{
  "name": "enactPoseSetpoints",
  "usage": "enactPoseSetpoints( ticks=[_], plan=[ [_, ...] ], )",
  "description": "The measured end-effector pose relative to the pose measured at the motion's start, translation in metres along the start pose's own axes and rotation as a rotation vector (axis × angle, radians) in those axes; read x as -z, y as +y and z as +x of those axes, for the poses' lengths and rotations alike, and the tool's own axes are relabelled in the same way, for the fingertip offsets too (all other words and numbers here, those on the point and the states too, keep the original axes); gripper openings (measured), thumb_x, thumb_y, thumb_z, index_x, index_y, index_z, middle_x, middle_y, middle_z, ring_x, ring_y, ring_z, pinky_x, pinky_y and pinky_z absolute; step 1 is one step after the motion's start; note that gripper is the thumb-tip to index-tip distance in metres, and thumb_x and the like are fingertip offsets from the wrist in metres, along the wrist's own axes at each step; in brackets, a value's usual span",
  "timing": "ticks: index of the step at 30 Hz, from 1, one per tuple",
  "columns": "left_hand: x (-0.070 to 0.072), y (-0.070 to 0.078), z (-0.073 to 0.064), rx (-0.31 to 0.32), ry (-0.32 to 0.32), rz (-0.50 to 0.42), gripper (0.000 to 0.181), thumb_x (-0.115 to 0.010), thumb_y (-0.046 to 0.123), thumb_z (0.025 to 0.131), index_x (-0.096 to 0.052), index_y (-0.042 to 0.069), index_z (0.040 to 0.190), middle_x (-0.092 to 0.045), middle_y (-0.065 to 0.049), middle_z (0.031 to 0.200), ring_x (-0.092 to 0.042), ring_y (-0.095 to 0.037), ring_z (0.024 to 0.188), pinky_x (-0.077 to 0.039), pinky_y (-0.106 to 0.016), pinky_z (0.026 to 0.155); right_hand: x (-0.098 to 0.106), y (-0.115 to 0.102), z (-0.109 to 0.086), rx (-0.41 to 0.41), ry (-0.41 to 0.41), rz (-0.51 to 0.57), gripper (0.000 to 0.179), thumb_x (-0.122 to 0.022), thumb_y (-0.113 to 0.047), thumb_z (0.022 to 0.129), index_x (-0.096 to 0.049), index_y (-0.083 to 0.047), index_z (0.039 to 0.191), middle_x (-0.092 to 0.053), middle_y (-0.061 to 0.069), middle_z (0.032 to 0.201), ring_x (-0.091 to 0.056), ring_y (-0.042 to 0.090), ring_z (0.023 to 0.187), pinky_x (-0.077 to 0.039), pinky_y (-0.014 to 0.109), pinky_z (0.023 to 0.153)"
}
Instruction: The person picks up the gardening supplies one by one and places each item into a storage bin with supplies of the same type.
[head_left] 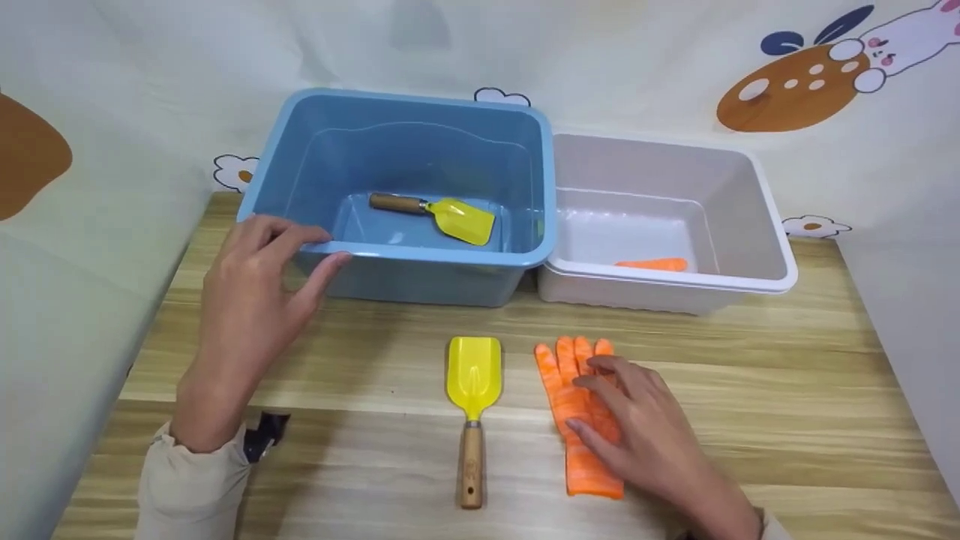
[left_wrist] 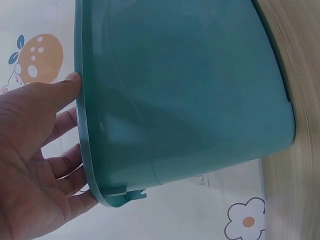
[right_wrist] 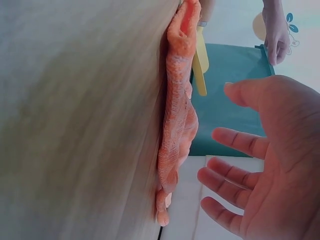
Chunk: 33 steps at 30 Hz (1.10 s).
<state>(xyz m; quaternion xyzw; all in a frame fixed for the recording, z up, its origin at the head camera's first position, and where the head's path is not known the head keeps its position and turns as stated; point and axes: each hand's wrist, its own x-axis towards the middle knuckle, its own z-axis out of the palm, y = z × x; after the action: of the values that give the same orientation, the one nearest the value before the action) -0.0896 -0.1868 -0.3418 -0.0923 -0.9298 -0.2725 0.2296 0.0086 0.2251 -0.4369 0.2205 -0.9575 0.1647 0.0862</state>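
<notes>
My left hand (head_left: 251,300) holds the front rim of a blue plastic bin (head_left: 420,253) near its left corner. In the left wrist view the thumb (left_wrist: 72,82) meets the rim's edge, and the other fingers pass behind it. My right hand (head_left: 645,420) hovers over an orange knit glove (head_left: 562,409) lying flat on the table. The right wrist view shows a gap between its spread, slightly bent fingers (right_wrist: 240,142) and the glove. Left of the glove lies a yellow hand shovel (head_left: 474,371) with a wooden handle, its blade pointing toward the bins.
Inside the blue bin lies another yellow shovel (head_left: 461,221). A whitish bin (head_left: 776,247) stands against its right side, with an orange item (head_left: 652,264) partly visible inside. Behind the wooden table (head_left: 360,465) hangs a printed cloth (head_left: 637,67).
</notes>
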Motion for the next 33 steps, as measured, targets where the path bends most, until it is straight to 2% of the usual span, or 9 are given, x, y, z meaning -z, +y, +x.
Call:
enactPoseSetpoints(
  ticks=[8, 16, 21, 28, 33],
  plan=[
    [-0.003, 0.005, 0.007, -0.013, -0.021, -0.023, 0.034, -0.078, 0.034, 0.088, -0.076, 0.008, 0.111, -0.064, -0.014, 0.105, -0.058, -0.031, 0.104, -0.049, -0.052, 0.09, 0.001, 0.001, -0.004, -0.023, 0.024, 0.012, 0.042, -0.078, -0.045, 0.084, -0.069, -0.023, 0.119, -0.056, 0.007, 0.14, -0.055, 0.025, 0.128, -0.046, 0.046, 0.101],
    [0.002, 0.003, 0.008, -0.039, -0.007, -0.014, 0.034, -0.08, 0.033, 0.087, -0.077, 0.007, 0.109, -0.066, -0.014, 0.101, -0.059, -0.031, 0.1, -0.046, -0.048, 0.082, 0.002, -0.001, -0.012, -0.03, 0.07, 0.021, 0.042, -0.079, -0.043, 0.084, -0.069, -0.023, 0.119, -0.061, 0.004, 0.129, -0.058, 0.023, 0.121, -0.046, 0.045, 0.101],
    [-0.001, 0.003, 0.007, -0.037, 0.012, -0.021, 0.032, -0.081, 0.033, 0.086, -0.077, 0.009, 0.108, -0.066, -0.013, 0.1, -0.059, -0.03, 0.099, -0.046, -0.047, 0.081, 0.005, 0.002, -0.011, -0.01, 0.099, 0.017, 0.04, -0.08, -0.04, 0.083, -0.069, -0.021, 0.116, -0.062, 0.005, 0.124, -0.059, 0.024, 0.116, -0.044, 0.044, 0.099],
    [-0.004, -0.002, -0.001, 0.007, 0.007, -0.034, 0.033, -0.08, 0.035, 0.087, -0.077, 0.011, 0.108, -0.066, -0.013, 0.101, -0.058, -0.029, 0.101, -0.047, -0.048, 0.085, 0.002, 0.005, -0.007, -0.065, 0.048, -0.024, 0.038, -0.078, -0.048, 0.082, -0.071, -0.021, 0.108, -0.065, -0.005, 0.104, -0.064, 0.018, 0.1, -0.05, 0.04, 0.092],
    [-0.005, -0.003, -0.002, 0.034, 0.004, -0.032, 0.034, -0.08, 0.036, 0.086, -0.077, 0.011, 0.11, -0.066, -0.013, 0.103, -0.058, -0.03, 0.102, -0.047, -0.051, 0.087, 0.0, 0.005, -0.006, -0.127, -0.003, -0.033, 0.039, -0.078, -0.052, 0.081, -0.072, -0.022, 0.104, -0.067, -0.007, 0.099, -0.065, 0.015, 0.092, -0.053, 0.039, 0.084]
  ],
)
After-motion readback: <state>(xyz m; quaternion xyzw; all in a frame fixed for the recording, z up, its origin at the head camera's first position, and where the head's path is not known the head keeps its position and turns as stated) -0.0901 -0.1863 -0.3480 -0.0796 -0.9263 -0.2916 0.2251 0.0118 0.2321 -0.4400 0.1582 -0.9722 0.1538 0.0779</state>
